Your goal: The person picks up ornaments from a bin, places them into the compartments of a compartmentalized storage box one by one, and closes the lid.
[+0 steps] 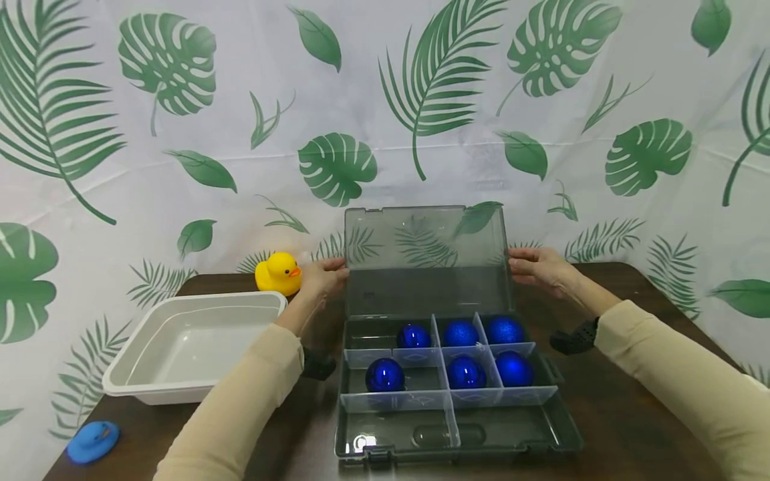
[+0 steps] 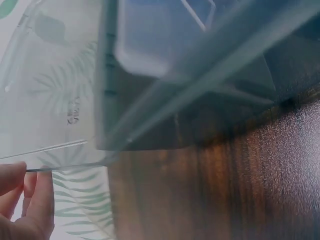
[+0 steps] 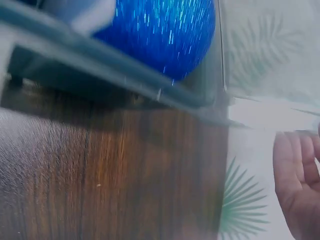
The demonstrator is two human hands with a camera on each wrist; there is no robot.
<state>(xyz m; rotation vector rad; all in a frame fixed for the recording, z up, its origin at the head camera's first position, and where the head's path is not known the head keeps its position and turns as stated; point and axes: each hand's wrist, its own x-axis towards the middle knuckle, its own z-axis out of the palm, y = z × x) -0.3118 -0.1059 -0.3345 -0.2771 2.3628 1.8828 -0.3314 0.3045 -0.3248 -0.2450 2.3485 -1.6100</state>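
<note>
A smoky clear compartment box (image 1: 397, 451) stands on the table, its lid (image 1: 427, 290) raised upright at the back. My left hand (image 1: 325, 279) pinches the lid's left edge between thumb and fingers (image 2: 40, 200). At the lid's right edge, my right hand (image 1: 544, 270) touches with fairly straight fingers (image 3: 295, 155). Blue balls sit in the back and middle rows: a shiny ball (image 1: 413, 336), a glittery ball (image 1: 460, 333) and several more. No balls lie in the front row's two compartments.
Left of the box is a white basin (image 1: 198, 341). A yellow rubber duck (image 1: 278, 272) stands behind it, close to my left hand. A blue rubber duck (image 1: 93, 441) lies at the table's left edge. Behind the table hangs a leaf-patterned cloth (image 1: 445, 174).
</note>
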